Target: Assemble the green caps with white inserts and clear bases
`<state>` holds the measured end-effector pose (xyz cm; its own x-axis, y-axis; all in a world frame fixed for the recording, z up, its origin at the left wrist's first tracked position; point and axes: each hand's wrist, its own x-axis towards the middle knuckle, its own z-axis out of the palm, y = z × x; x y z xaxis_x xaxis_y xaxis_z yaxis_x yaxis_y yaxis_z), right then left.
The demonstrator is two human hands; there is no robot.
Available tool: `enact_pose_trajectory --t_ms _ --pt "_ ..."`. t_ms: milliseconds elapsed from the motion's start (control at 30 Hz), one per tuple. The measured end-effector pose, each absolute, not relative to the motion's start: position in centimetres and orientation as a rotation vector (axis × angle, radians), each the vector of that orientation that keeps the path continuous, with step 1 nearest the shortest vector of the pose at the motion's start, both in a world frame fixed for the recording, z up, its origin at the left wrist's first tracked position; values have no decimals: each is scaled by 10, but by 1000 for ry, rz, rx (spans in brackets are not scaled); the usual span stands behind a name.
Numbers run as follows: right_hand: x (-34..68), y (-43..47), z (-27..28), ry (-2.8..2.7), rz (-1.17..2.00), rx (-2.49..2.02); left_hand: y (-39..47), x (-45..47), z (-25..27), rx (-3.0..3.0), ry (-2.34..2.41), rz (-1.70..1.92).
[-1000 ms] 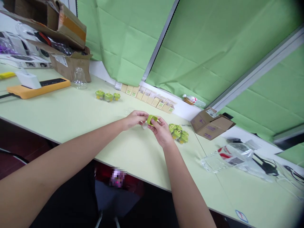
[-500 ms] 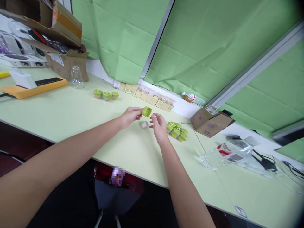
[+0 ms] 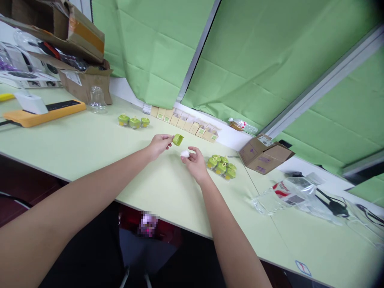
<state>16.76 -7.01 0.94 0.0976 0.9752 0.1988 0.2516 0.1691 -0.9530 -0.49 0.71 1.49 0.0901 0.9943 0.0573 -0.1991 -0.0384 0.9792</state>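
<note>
A small green plastic cover [image 3: 178,139], hollow side showing, is pinched in the fingers of my left hand [image 3: 160,145] above the table. My right hand [image 3: 195,163] has its thumb and fingers round a small white cup-like piece [image 3: 185,153], just below and to the right of the cover. The two pieces are apart. Right of my right hand stands a cluster of several small clear-bottomed containers with green tops [image 3: 221,165]. Three similar green-topped containers [image 3: 135,122] sit in a row farther back on the left.
Several small beige boxes [image 3: 188,125] line the wall. An orange power strip [image 3: 51,112], a clear plastic dome [image 3: 97,100] and a cardboard box [image 3: 85,84] are at left. At right are another carton [image 3: 264,154], a large clear bottle [image 3: 285,194] and cables.
My right hand has taken up the white piece that stood on the table. My left hand has moved slightly left with the green cover.
</note>
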Motion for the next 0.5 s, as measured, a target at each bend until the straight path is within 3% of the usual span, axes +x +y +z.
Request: enact_pose_trajectory --t_ms 167,500 --pt "166 -74 18 -1203 1025 -1168 7 -5 13 1280 983 1242" --pt "166 -72 15 -1207 843 -1104 -4 0 17 1407 780 1261"
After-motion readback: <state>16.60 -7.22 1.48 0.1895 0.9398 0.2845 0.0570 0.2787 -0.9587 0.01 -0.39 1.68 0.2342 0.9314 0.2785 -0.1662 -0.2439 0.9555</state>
